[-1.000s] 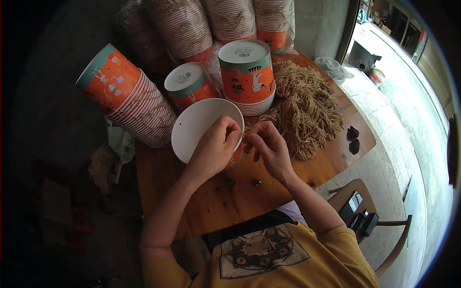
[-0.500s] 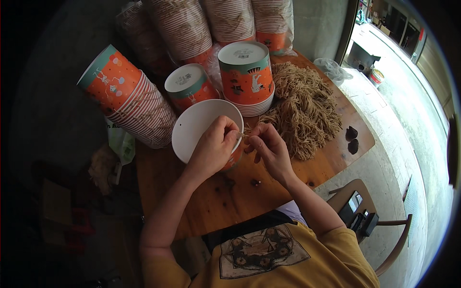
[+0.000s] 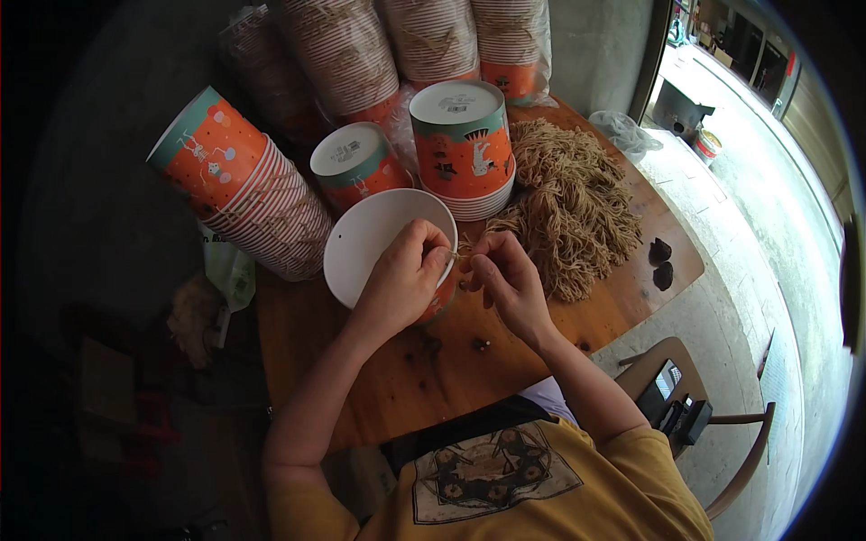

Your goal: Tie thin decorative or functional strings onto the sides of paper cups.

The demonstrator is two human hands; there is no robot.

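A paper bucket (image 3: 365,239), white inside and orange outside, stands tilted on the wooden table with its mouth toward me and a small dark hole near the left of its rim. Reaching across that mouth, my left hand (image 3: 403,272) pinches a thin tan string (image 3: 458,256) at the right side of the rim. My right hand (image 3: 507,278) has its thumb and forefinger closed on the same string just outside the rim. Behind it lies a large heap of tan strings (image 3: 577,212). The exact loop or knot between my fingertips is too small to make out.
Upside-down orange and green buckets (image 3: 462,149) stand behind, beside a shorter one (image 3: 352,158). A long nested stack (image 3: 244,180) leans at the left, and bagged stacks (image 3: 347,54) line the wall. Two dark pieces (image 3: 662,263) lie near the right edge. A chair (image 3: 672,379) holds a phone.
My fingertips shift very slightly at the rim, both still pinching the string. The buckets and the heap of strings look the same.
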